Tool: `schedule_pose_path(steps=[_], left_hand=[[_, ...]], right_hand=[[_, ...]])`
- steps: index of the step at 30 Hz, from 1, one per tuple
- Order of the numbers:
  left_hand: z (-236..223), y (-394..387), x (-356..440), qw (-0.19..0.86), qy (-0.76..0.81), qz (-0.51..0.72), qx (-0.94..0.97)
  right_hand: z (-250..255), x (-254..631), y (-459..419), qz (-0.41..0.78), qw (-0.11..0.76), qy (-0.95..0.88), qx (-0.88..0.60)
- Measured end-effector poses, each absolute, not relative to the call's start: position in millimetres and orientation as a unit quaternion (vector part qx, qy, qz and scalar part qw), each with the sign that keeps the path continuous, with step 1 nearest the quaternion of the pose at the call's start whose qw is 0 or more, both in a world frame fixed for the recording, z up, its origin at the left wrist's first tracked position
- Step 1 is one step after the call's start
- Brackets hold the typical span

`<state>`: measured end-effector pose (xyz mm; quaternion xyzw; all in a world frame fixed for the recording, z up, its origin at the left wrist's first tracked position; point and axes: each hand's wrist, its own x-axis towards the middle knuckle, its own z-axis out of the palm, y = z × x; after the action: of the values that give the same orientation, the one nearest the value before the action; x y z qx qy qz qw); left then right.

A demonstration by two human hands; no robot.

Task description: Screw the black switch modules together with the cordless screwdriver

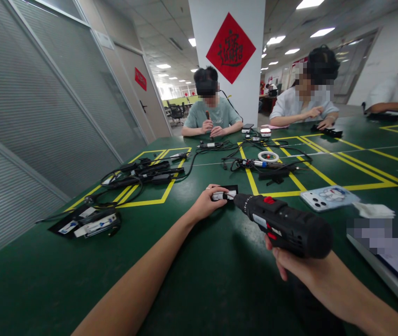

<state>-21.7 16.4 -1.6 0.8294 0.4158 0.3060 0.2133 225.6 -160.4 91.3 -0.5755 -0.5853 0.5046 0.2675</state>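
My right hand is wrapped around the handle of a black cordless drill with red buttons. Its chuck points away to the left, and a thin bit reaches toward a small black part with a white label lying on the table. My left hand grips the left end of that part and presses it to the tabletop, a ring showing on one finger. Whether the bit's tip touches the part cannot be made out. The drill's lower end is partly hidden behind my right wrist.
Cables and black devices lie at the left, near a labelled black device. Beyond my hands are a soldering-iron-like tool and a tape roll. A phone, tissue and laptop are at right. Several people sit across.
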Motion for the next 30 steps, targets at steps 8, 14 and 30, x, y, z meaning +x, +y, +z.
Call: schedule_pose_path(steps=[8, 14, 30], left_hand=[[-1.7, 16.2, -21.9, 0.208, 0.407, 0.312, 0.833], [-1.1, 15.7, -21.3, 0.206, 0.406, 0.314, 0.833], [1.6, 15.0, -20.2, 0.212, 0.423, 0.303, 0.827]], right_hand=[[93.4, 224.2, -160.1, 0.51, 0.271, -0.585, -0.57], [91.7, 224.8, -160.3, 0.516, 0.263, -0.586, -0.566], [91.8, 225.5, -159.7, 0.51, 0.259, -0.592, -0.568]])
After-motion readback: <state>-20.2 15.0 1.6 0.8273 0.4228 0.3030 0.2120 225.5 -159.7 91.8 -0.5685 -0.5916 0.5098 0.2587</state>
